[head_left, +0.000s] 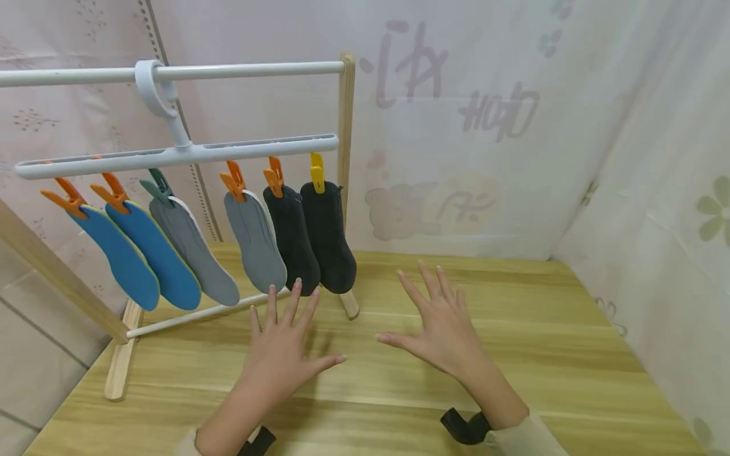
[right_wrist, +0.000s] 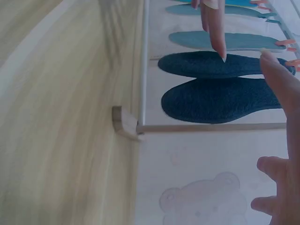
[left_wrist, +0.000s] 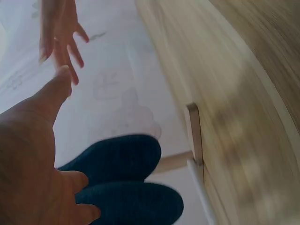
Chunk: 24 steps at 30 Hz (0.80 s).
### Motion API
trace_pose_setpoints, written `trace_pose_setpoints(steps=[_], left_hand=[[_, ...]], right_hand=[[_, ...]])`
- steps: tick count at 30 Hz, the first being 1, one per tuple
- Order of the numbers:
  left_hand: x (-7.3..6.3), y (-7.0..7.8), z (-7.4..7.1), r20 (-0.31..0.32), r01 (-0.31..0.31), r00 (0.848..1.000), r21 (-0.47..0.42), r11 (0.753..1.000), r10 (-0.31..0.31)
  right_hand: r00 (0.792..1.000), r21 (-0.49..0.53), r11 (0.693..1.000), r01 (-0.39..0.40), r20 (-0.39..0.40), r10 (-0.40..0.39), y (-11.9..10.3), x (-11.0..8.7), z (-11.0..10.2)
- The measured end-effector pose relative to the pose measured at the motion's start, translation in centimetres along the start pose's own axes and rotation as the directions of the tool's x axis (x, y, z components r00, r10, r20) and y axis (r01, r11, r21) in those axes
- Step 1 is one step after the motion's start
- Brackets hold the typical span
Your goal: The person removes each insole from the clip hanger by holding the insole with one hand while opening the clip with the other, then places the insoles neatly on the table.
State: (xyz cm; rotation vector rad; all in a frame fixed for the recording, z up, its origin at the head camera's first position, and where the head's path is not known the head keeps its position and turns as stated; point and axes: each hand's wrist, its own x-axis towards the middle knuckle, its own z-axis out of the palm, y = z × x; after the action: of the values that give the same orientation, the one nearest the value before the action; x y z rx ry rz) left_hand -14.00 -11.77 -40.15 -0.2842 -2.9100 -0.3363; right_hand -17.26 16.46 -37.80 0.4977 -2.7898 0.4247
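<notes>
Two blue insoles [head_left: 122, 259], two grey insoles [head_left: 255, 240] and two black insoles [head_left: 329, 237] hang by clothespins from a white hanger [head_left: 194, 153]. Orange clothespins [head_left: 233, 180] hold most of them; a green clothespin [head_left: 158, 187] grips one grey insole and a yellow clothespin [head_left: 317, 173] one black insole. My left hand [head_left: 282, 354] is spread with straight fingers, its fingertips overlapping the lower ends of the grey and black insoles in the head view. To the right, my right hand [head_left: 441, 323] is also spread over the table, holding nothing.
The hanger hooks over the white rod [head_left: 256, 69] of a rack with wooden posts [head_left: 346, 126] and a low white crossbar [head_left: 199, 315]. It stands on the left of a wood-grain table [head_left: 513, 354]. Pale printed curtains [head_left: 485, 158] close off the back and right.
</notes>
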Motion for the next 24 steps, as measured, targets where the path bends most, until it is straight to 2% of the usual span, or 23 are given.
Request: trace_pose_setpoints(steps=[6,10,13,15,17,18,21,24], left_hand=[[-1.4,-1.9,-1.0,0.0,0.062,0.998,-0.027,0.998,-0.062],[-2.5,-3.4,-2.1,-0.021,0.095,0.995,-0.077,0.992,-0.097],[-3.1,-4.6,-3.0,-0.116,0.099,0.987,-0.129,0.987,-0.114],[-3.4,-5.5,-3.4,-0.211,0.091,0.969,-0.165,0.982,-0.126],[-3.6,-6.3,-3.6,-0.317,0.08,0.938,-0.203,0.976,-0.143],[-3.6,-6.8,-3.8,-0.37,0.078,0.916,-0.223,0.972,-0.158],[-3.7,-8.2,-4.1,-0.521,0.065,0.831,-0.26,0.963,-0.197],[-3.7,-9.9,-4.4,-0.633,0.066,0.733,-0.295,0.953,-0.247]], right_hand=[[0.997,0.125,0.99,0.06,0.029,-0.064,0.0,2.4,-0.6],[0.993,0.258,0.962,0.087,0.05,-0.103,0.0,4.1,-1.2],[0.99,0.387,0.916,0.108,0.046,-0.136,0.0,5.4,-1.6],[0.988,0.468,0.876,0.121,0.032,-0.154,0.0,6.3,-1.8],[0.986,0.534,0.835,0.129,0.022,-0.167,-0.1,7.2,-1.9],[0.985,0.569,0.812,0.132,0.019,-0.173,-0.1,7.7,-2.0],[0.983,0.657,0.742,0.133,0.009,-0.184,-0.1,9.1,-2.0],[0.98,0.744,0.653,0.143,-0.013,-0.2,-0.1,10.5,-1.9]])
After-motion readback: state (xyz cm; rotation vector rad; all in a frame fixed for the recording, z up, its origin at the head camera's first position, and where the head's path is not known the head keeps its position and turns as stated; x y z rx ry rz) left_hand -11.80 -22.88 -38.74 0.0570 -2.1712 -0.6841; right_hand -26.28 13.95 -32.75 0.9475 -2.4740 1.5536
